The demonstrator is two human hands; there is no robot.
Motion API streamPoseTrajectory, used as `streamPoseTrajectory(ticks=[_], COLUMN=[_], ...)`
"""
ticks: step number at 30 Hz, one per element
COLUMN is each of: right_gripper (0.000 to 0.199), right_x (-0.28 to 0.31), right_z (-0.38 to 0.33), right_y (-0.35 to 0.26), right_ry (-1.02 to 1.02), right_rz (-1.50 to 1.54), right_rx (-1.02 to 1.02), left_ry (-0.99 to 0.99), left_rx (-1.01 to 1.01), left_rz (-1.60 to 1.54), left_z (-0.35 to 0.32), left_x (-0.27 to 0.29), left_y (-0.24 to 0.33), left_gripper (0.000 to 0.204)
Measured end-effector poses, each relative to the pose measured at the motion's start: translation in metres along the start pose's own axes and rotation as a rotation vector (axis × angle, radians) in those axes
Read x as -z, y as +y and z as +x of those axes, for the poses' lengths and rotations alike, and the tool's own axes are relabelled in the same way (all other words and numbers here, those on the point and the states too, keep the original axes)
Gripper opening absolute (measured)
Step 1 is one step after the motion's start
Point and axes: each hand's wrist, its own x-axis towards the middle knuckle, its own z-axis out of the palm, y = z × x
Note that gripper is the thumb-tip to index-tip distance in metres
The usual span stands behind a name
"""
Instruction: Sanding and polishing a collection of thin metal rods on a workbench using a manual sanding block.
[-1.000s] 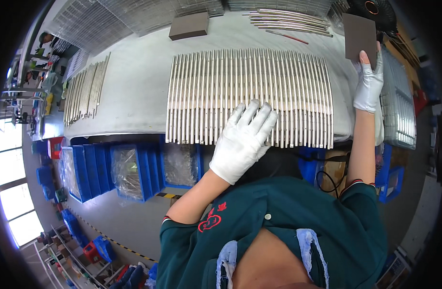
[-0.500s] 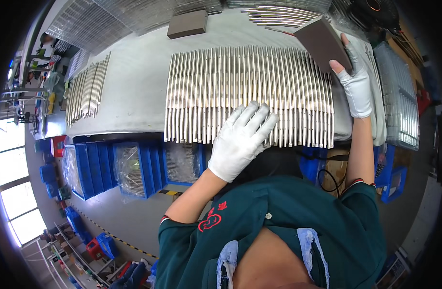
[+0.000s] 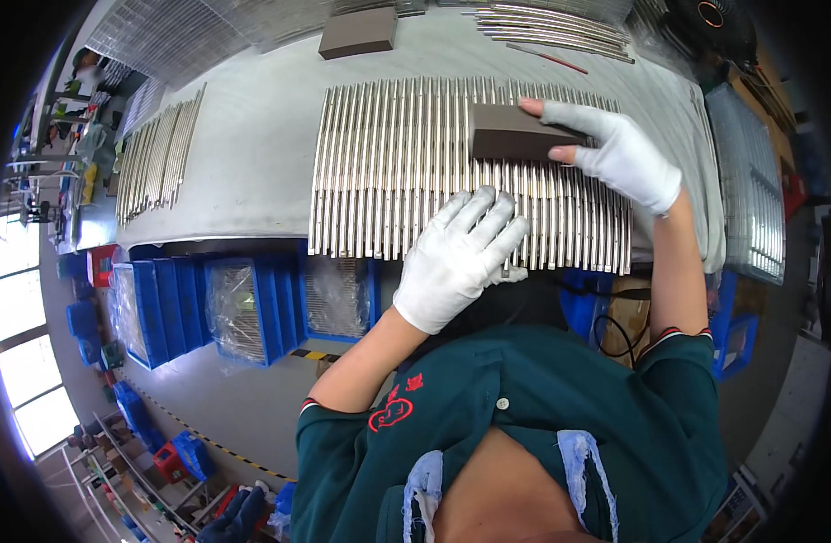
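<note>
A wide row of slim silvery metal rods [image 3: 388,172] lies side by side in front of me, their near ends at the table's front edge. My left hand [image 3: 456,253], in a white glove, rests on the near part of the row. Its fingers are stretched out over the rods, and the thumb lies at their near ends. My right hand [image 3: 605,149], gloved with bare thumb and fingertip showing, grips a dark brown rectangular block [image 3: 519,134] between thumb and fingers. The block is over the right middle of the row, apparently touching the rods.
Another brown block [image 3: 358,33] lies at the back of the pale table cover [image 3: 243,163]. More rods [image 3: 162,158] lie at left, and others [image 3: 551,29] at the back right beside a thin red-handled tool [image 3: 551,59]. Blue crates [image 3: 275,312] stand below the front edge.
My right hand has brought the brown block from beyond the row's far right corner, left and nearer, onto the rods, turning it flatter. The left hand stays nearly in place.
</note>
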Motion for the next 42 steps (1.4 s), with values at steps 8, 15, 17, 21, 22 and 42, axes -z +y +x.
streamPoseTrajectory(ticks=[8,15,17,21,22,42], right_gripper=[0.049,0.050,0.054,0.056,0.056,0.060], right_x=[-0.012,0.031,0.038,0.048,0.049,0.026], right_z=[0.002,-0.037,-0.042,-0.044,-0.045,-0.053], right_y=[-0.004,0.007,0.022,0.045,0.052,0.078], right_ry=[0.047,0.172,0.543,1.019,1.023,1.133], right_rz=[-0.028,0.204,-0.061,-0.030,-0.033,-0.065], right_rx=[0.020,-0.136,0.032,0.007,0.006,0.077], left_ry=[0.024,-0.015,-0.014,-0.017,-0.028,-0.217], left_rx=[-0.002,0.024,0.025,0.019,0.039,0.054], left_rz=[-0.013,-0.017,-0.010,-0.010,-0.036,-0.035], left_z=[0.000,-0.003,-0.003,-0.007,-0.006,0.034], left_x=[-0.002,0.000,0.001,-0.002,-0.001,-0.011], left_y=[0.004,0.003,0.003,0.000,0.002,0.023], left_gripper=[0.061,0.060,0.061,0.074,0.080,0.094])
